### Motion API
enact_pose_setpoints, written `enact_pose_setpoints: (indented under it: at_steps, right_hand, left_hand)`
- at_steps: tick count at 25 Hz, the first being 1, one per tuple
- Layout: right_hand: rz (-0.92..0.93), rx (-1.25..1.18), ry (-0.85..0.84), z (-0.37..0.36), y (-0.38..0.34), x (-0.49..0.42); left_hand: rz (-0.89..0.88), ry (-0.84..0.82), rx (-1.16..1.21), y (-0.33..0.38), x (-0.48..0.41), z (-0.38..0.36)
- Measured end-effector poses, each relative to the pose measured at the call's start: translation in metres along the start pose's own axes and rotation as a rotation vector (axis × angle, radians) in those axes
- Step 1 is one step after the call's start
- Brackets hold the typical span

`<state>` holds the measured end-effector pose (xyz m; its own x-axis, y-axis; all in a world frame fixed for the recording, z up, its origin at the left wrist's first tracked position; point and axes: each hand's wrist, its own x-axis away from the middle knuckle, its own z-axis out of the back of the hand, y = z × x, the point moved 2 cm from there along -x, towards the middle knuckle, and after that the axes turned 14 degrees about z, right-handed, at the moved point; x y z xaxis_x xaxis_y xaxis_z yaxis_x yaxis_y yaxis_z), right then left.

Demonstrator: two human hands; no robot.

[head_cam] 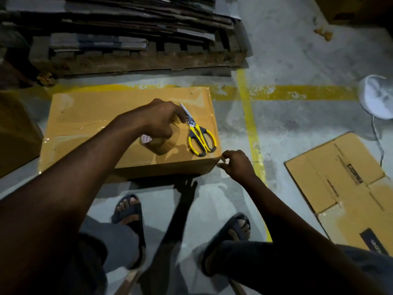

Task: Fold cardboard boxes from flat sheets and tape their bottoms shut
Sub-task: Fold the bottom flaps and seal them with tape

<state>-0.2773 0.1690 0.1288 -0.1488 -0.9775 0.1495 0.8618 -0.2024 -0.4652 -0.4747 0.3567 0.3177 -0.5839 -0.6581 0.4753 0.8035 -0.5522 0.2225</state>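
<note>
Nearest to the camera are the person's two feet in dark sandals, the left sandal (129,218) and the right sandal (238,228), both standing on the grey floor (287,128). Both bare forearms reach forward over the knees.

The right hand (238,165) is at the near right corner of the box (89,116). Its thumb and fingers are curled together and pinch something thin there, which looks like a strip of tape (223,159) going over the edge. The picture is a little blurred at this place.

The box stands on the floor just in front of the feet, with its closed side up. Shiny clear tape covers this upper side. On it, near the front edge, sits a tape roll (156,144). The left hand (157,120) comes down on the roll from above, and its fingers are curled around it and grip it. Just to the right of this hand lie the scissors (200,135) with yellow and dark handles. Their handles point to the person and their blades are together.

To the right, apart from the box, a flat cardboard sheet (344,184) lies on the floor. A yellow line (251,124) runs between it and the box. Another brown box (14,133) stands at the left edge. A white round object (376,96) is at the far right.

Behind the box is a wooden pallet (138,60), and on it a stack of flat sheets (106,22).
</note>
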Motion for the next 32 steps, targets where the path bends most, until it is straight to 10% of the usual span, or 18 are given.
enact_pose_setpoints:
  at_steps: [27, 32]
  right_hand:
    - [-0.273, -0.039, 0.371, 0.026, -0.074, -0.043]
    - [-0.238, 0.259, 0.018, 0.007, -0.105, -0.07]
  left_hand:
    - [-0.002, -0.009, 0.338, -0.016, 0.017, 0.015]
    - [-0.004, -0.05, 0.866, -0.016, 0.032, 0.018]
